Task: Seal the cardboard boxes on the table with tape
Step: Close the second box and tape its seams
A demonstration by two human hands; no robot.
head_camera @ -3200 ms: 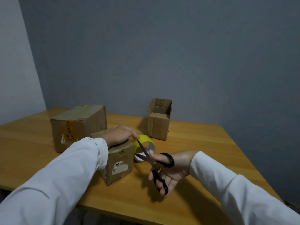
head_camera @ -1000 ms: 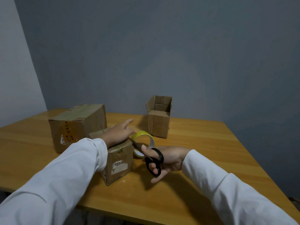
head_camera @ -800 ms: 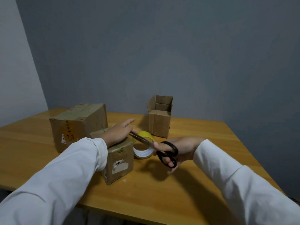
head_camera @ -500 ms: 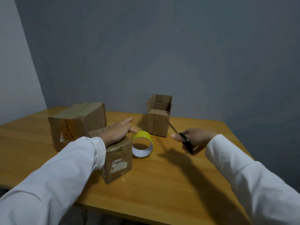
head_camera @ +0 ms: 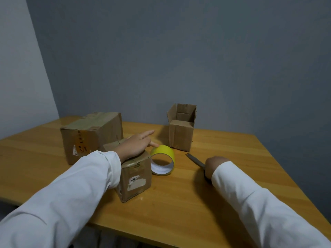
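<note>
My left hand (head_camera: pixel 135 144) rests flat on top of a small cardboard box (head_camera: pixel 135 178), fingers straight and pointing right. A yellow tape roll (head_camera: pixel 163 159) stands on its edge against the box's right side. My right hand (head_camera: pixel 214 166) lies low on the table to the right and holds the scissors (head_camera: pixel 195 160). Their blades point back and left along the wood, and the handles are hidden under the hand. A larger taped box (head_camera: pixel 93 135) stands at the back left. An open small box (head_camera: pixel 181 127) stands at the back with its flaps up.
The wooden table (head_camera: pixel 179 203) ends at a front edge close to me and a right edge beyond my right sleeve. A grey wall runs right behind the table and a lighter wall closes the left side.
My right hand has carried the scissors away from the tape roll, rightward and down onto the table. The tape roll now stands free beside the small box. My left hand stayed on the box.
</note>
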